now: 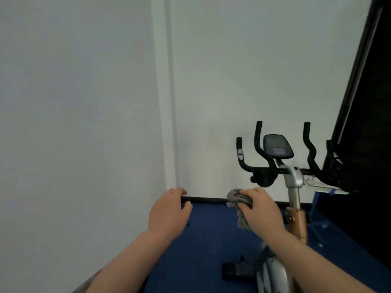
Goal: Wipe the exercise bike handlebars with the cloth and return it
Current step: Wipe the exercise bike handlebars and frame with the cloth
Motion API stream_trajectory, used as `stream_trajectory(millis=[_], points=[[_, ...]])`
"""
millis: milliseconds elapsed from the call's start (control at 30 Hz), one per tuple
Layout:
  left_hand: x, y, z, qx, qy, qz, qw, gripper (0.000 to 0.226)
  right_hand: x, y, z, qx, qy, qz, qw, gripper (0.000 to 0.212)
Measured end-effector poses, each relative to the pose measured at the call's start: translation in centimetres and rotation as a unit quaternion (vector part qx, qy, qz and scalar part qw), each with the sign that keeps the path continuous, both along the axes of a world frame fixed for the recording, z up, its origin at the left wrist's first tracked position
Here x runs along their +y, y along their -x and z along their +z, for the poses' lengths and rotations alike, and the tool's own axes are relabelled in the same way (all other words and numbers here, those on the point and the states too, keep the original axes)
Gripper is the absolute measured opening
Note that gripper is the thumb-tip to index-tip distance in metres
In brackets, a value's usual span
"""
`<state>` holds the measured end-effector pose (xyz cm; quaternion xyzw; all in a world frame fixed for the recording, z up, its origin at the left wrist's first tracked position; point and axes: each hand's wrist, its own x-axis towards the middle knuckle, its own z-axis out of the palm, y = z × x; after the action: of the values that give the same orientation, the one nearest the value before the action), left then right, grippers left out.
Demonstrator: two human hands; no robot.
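The exercise bike stands at the right, its black handlebars curving up around a dark console on a silver post. A crumpled grey cloth is bunched in my right hand, which hovers below and left of the handlebars without touching them. My left hand is held out further left with fingers loosely curled and nothing in it. The right end of the handlebars is partly hidden by a dark panel.
A blue floor mat lies under the bike, with a black baseboard along the white wall. A tall dark panel stands at the far right. The bike's foot bar sits low on the mat.
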<state>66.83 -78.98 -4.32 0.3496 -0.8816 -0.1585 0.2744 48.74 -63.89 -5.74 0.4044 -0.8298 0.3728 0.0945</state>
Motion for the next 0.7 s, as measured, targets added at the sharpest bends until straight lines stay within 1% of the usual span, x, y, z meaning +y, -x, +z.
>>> stream_trajectory(millis=[167, 333, 433, 600, 700], points=[[-1.9, 6.6, -1.6, 0.002, -0.03, -0.085, 0.996, 0.032, 0.1, 3.1, -0.6, 0.002, -0.025, -0.075, 0.997, 0.021], [-3.3, 13.5, -3.2, -0.001, -0.028, -0.15, 0.988, 0.033, -0.8, 8.3, -1.6, 0.002, -0.043, -0.128, 0.991, 0.022], [-4.6, 17.9, -3.6, -0.004, -0.022, -0.168, 0.985, 0.034, -1.8, 11.9, -2.3, -0.004, -0.034, -0.139, 0.99, 0.025], [-6.7, 25.2, -4.1, -0.007, -0.037, -0.186, 0.982, 0.033, -2.9, 17.5, -2.9, -0.017, -0.021, -0.16, 0.987, 0.027], [-7.5, 28.9, -4.8, 0.007, -0.039, -0.195, 0.98, 0.033, -3.0, 20.6, -3.4, -0.017, -0.022, -0.182, 0.983, 0.029]])
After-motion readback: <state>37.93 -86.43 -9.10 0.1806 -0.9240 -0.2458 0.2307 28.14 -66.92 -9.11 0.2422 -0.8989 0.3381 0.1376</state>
